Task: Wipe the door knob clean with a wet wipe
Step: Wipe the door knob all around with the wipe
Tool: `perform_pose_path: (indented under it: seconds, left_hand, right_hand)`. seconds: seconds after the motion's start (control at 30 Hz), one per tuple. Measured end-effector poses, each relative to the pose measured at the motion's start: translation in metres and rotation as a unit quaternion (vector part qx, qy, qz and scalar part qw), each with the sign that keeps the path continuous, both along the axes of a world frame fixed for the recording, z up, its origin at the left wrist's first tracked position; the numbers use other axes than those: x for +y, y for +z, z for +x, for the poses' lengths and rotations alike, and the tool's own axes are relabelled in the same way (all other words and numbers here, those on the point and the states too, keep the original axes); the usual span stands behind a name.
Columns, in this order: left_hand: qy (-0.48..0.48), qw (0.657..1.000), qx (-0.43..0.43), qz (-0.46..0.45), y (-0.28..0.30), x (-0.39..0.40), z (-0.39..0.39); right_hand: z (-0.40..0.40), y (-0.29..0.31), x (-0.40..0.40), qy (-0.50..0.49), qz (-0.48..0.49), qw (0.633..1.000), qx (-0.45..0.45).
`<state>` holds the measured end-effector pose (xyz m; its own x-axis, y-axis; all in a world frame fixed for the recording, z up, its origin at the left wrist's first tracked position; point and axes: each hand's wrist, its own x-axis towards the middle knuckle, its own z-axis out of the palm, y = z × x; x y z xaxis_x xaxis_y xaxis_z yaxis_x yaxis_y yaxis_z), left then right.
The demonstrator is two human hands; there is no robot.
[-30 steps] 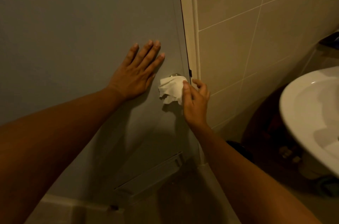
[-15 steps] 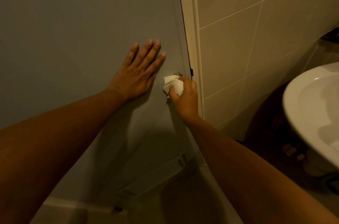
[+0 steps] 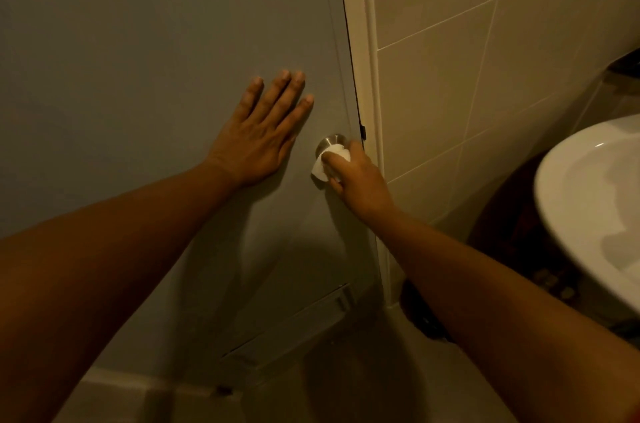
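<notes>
A round metal door knob (image 3: 331, 141) sits near the right edge of a grey door (image 3: 138, 42). My right hand (image 3: 356, 177) is closed around a white wet wipe (image 3: 329, 163) and presses it onto the lower front of the knob; only the knob's upper rim shows. My left hand (image 3: 263, 132) lies flat on the door just left of the knob, fingers spread and pointing up, holding nothing.
A cream door frame (image 3: 363, 42) runs beside the door, then a beige tiled wall (image 3: 485, 59). A white sink (image 3: 595, 208) juts in at the right. A vent grille (image 3: 294, 329) crosses the door's lower part. The floor below is dim.
My right hand has closed over the wipe and bunched it onto the knob, sliding lower so the knob's top rim now shows. My left hand stays flat on the door.
</notes>
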<state>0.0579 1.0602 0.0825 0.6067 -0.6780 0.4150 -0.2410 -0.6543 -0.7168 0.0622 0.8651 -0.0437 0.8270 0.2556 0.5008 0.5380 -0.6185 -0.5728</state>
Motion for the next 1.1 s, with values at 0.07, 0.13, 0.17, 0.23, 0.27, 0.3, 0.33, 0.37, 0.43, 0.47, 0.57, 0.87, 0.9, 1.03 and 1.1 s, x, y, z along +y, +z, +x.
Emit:
perform_pose_path:
  seconds: [0.07,0.13,0.17,0.23,0.27,0.3,0.33,0.37,0.43,0.47,0.57,0.87,0.9,1.03,1.1]
  left_hand:
    - [0.000,1.000,-0.003,0.002,0.000,-0.001,-0.001]
    - [-0.002,1.000,-0.003,0.004,0.000,-0.001,-0.001]
    - [-0.004,1.000,-0.004,0.004,0.001,-0.001,-0.002]
    - [-0.007,1.000,-0.007,0.003,0.001,-0.002,-0.003]
    - [-0.007,1.000,-0.008,0.002,0.001,-0.001,-0.003]
    - [-0.007,1.000,-0.008,0.003,0.001,-0.001,-0.003]
    - [-0.006,1.000,-0.008,0.005,0.002,-0.001,-0.002]
    - [-0.004,1.000,-0.007,0.006,0.001,-0.002,-0.002]
    - [-0.001,1.000,-0.006,0.006,0.001,-0.001,-0.001]
    - [-0.002,1.000,-0.007,0.005,0.000,-0.001,0.000]
    - [-0.004,1.000,-0.010,0.003,-0.001,0.002,0.002]
    - [-0.005,1.000,-0.010,0.002,-0.001,0.001,0.002]
    - [-0.005,1.000,-0.009,0.001,0.000,0.001,0.002]
    - [-0.005,1.000,-0.004,-0.001,0.001,-0.001,-0.001]
    - [-0.005,1.000,-0.005,-0.002,0.001,-0.002,-0.002]
  right_hand:
    - [0.006,0.001,-0.009,0.019,-0.116,0.990,-0.079]
    - [0.007,0.004,-0.010,0.018,-0.130,0.988,-0.082]
    - [0.006,0.006,-0.008,0.011,-0.086,0.995,-0.048]
    - [0.000,0.011,0.002,-0.015,0.076,0.995,0.068]
    - [-0.004,0.013,0.007,-0.029,0.175,0.976,0.129]
    - [-0.008,0.016,0.013,-0.036,0.275,0.942,0.187]
    - [-0.011,0.019,0.018,-0.033,0.374,0.895,0.241]
    - [-0.013,0.022,0.021,-0.025,0.462,0.838,0.289]
    - [-0.017,0.025,0.022,0.002,0.575,0.735,0.359]
    - [-0.018,0.026,0.021,0.019,0.605,0.698,0.381]
    - [-0.023,0.023,0.017,0.075,0.638,0.660,0.390]
    - [-0.030,0.007,-0.024,0.035,0.402,0.864,0.300]
    - [-0.027,0.007,-0.027,0.035,0.364,0.884,0.292]
    - [-0.018,0.009,-0.038,0.050,0.193,0.958,0.207]
    - [-0.013,0.013,-0.041,0.053,0.114,0.980,0.155]
